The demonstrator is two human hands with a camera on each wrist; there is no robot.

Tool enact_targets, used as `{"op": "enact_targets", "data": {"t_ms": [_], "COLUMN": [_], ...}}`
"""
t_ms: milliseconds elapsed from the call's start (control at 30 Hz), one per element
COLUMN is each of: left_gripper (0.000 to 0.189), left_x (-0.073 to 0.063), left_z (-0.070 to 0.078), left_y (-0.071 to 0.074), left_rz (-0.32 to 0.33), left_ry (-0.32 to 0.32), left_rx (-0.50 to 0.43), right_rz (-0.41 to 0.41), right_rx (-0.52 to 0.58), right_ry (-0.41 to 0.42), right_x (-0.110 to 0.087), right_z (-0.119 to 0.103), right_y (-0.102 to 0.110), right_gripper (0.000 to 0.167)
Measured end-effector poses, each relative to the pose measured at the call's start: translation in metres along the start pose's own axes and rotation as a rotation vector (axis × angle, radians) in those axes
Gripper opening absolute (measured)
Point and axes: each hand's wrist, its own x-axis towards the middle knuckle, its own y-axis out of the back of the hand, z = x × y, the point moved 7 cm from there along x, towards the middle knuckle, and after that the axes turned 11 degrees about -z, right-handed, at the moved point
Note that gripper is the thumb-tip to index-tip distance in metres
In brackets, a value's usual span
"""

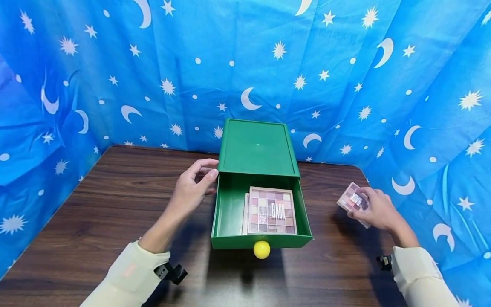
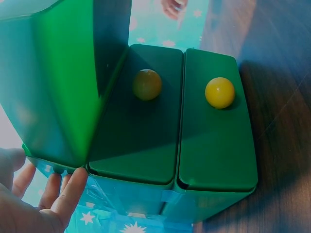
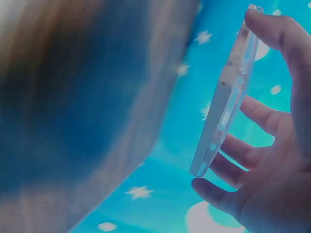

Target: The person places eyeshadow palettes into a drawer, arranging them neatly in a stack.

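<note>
My right hand (image 1: 377, 209) holds a pinkish eyeshadow palette (image 1: 353, 198) with a clear lid, tilted above the table's right side. In the right wrist view the palette (image 3: 226, 97) shows edge-on between thumb and fingertips. A green drawer cabinet (image 1: 258, 147) stands in the middle, its top drawer (image 1: 229, 213) pulled out. Inside the drawer lies a palette (image 1: 272, 211) marked "BACK", overlapping another palette (image 1: 245, 213) beneath it. My left hand (image 1: 193, 183) rests its fingertips against the cabinet's left side; in the left wrist view its fingers (image 2: 70, 196) touch the green edge.
A yellow round knob (image 1: 261, 250) sticks out from the open drawer's front. Two lower drawers with knobs (image 2: 220, 92) are closed. Blue cloth (image 1: 184, 64) with moons and stars surrounds the dark wooden table (image 1: 126, 204) at the back and sides.
</note>
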Motion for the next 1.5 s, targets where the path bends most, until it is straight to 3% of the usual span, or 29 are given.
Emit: {"op": "enact_targets", "data": {"t_ms": [200, 467, 667, 1100, 1500], "left_gripper": [0.034, 0.034, 0.034, 0.035, 0.035], "left_x": [-0.001, 0.0, 0.0, -0.001, -0.003], "left_z": [-0.001, 0.001, 0.001, 0.001, 0.002], "left_y": [0.0, 0.0, 0.0, 0.0, 0.0], "left_rz": [0.001, 0.004, 0.003, -0.002, -0.006], "left_ry": [0.009, 0.001, -0.011, -0.017, -0.006], "left_rx": [-0.007, -0.013, -0.014, -0.022, -0.024], "right_rz": [0.012, 0.08, 0.086, 0.005, -0.065], "right_rx": [-0.012, -0.027, -0.007, -0.023, 0.017], "right_ry": [0.071, 0.282, 0.368, 0.53, 0.579], "right_x": [-0.009, -0.026, -0.04, -0.054, -0.048], "right_z": [-0.046, -0.111, -0.156, -0.237, -0.272], "right_y": [0.018, 0.048, 0.061, 0.055, 0.037], "right_gripper": [0.085, 0.074, 0.074, 0.079, 0.075]}}
